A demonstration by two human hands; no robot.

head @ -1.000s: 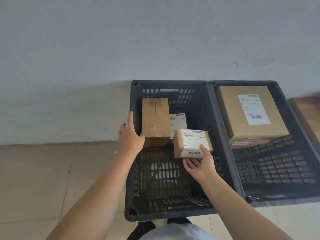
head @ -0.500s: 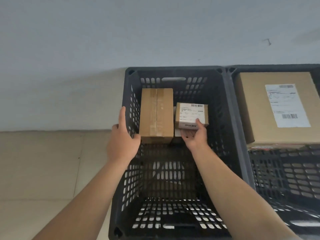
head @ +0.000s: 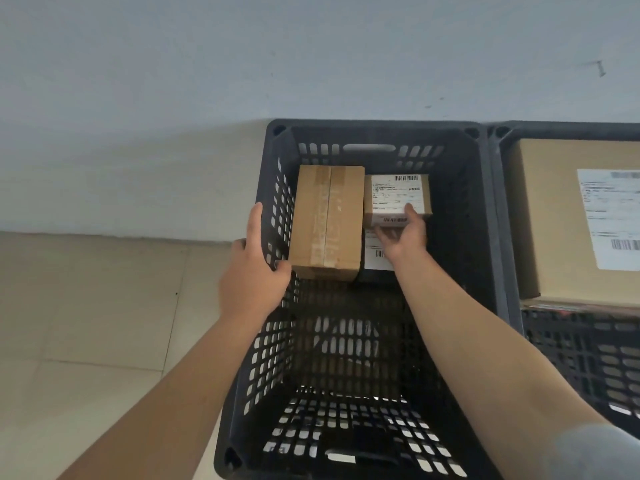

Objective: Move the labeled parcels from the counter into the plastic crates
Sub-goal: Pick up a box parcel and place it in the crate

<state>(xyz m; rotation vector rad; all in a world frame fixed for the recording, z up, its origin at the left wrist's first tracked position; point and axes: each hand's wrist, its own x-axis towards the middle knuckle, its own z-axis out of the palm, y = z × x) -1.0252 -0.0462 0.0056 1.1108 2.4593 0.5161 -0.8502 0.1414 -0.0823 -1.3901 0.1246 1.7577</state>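
Note:
A black slotted plastic crate [head: 377,131] stands on the floor against the wall. Inside it at the far end, a tall taped cardboard parcel [head: 327,221] stands upright. To its right, my right hand [head: 403,233] holds a small parcel with a white barcode label [head: 396,195], thumb on top and fingers under its near edge. This small parcel sits over another labelled parcel [head: 375,256], mostly hidden. My left hand [head: 254,268] grips the crate's left wall, thumb inside beside the tall parcel.
A second black crate [head: 575,344] adjoins on the right, holding a large cardboard parcel with a white label [head: 568,216]. A pale wall rises behind the crates. Beige floor tiles [head: 97,323] lie to the left.
My right hand has carried the small labelled parcel down and farther into the crate, beside the tall parcel. The left hand stays on the crate wall. The camera has leaned closer.

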